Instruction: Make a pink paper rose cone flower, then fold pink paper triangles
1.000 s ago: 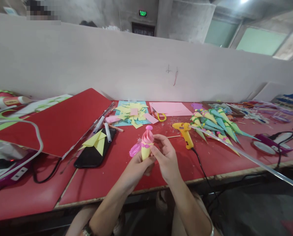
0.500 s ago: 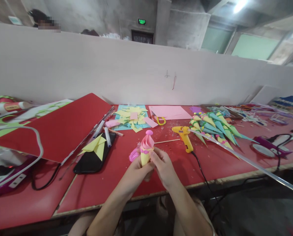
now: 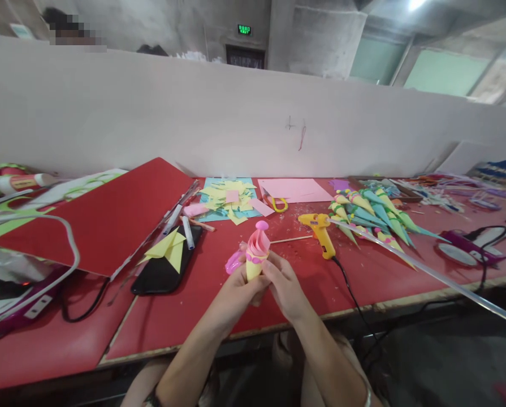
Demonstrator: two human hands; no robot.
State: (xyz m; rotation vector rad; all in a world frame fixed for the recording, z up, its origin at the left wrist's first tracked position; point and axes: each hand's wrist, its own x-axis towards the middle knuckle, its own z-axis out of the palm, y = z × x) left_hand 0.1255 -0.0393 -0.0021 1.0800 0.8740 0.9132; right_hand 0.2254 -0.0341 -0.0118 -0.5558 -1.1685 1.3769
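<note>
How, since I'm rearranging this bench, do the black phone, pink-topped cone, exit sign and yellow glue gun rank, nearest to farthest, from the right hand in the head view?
1. Pink-topped cone: touching the right hand.
2. Yellow glue gun: right of the cone.
3. Black phone: left of the cone.
4. Exit sign: far off, beyond the white partition.

2 forearms (image 3: 197,351) angle inward, left hand (image 3: 237,292) and right hand (image 3: 287,287) close together, fingers (image 3: 273,272) curled in grips.
</note>
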